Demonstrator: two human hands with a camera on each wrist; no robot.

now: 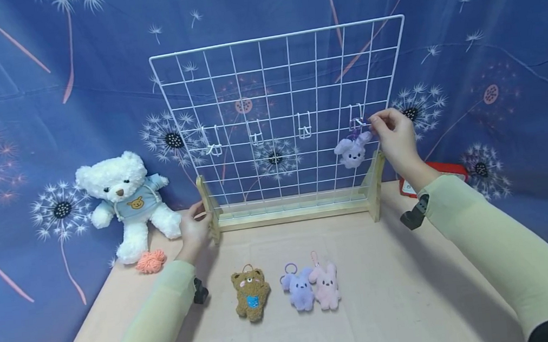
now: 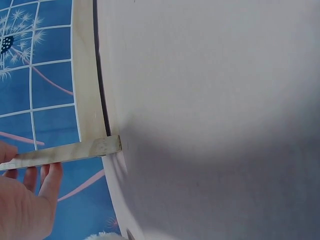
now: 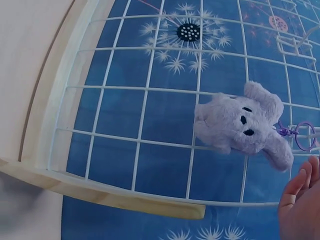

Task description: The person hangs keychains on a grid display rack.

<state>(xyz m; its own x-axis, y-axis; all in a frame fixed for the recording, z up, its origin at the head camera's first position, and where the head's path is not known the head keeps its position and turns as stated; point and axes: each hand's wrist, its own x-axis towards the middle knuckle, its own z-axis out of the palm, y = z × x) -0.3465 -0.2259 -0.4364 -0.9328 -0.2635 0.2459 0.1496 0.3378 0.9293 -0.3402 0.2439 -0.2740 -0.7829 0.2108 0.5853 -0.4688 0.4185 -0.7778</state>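
A fluffy purple bunny keychain [image 1: 352, 152] hangs in front of the white wire grid [image 1: 290, 77], at the rightmost hook [image 1: 358, 122]. Its purple ring [image 3: 305, 136] is by that hook in the right wrist view. My right hand [image 1: 397, 134] is beside the ring, thumb and index finger pinched together at its edge; in the right wrist view those two fingertips are out of frame. My left hand [image 1: 196, 228] grips the left wooden end post [image 1: 207, 206] of the stand, thumb on one side and fingers [image 2: 50, 182] on the other.
Three white hooks, one a middle hook [image 1: 304, 126], sit left of the bunny. On the table lie a brown bear keychain [image 1: 251, 295], a second purple bunny [image 1: 300, 292] and a pink bunny [image 1: 326, 286]. A white teddy bear [image 1: 130, 202], coral yarn [image 1: 151, 262] and a red object [image 1: 445, 169] flank the stand.
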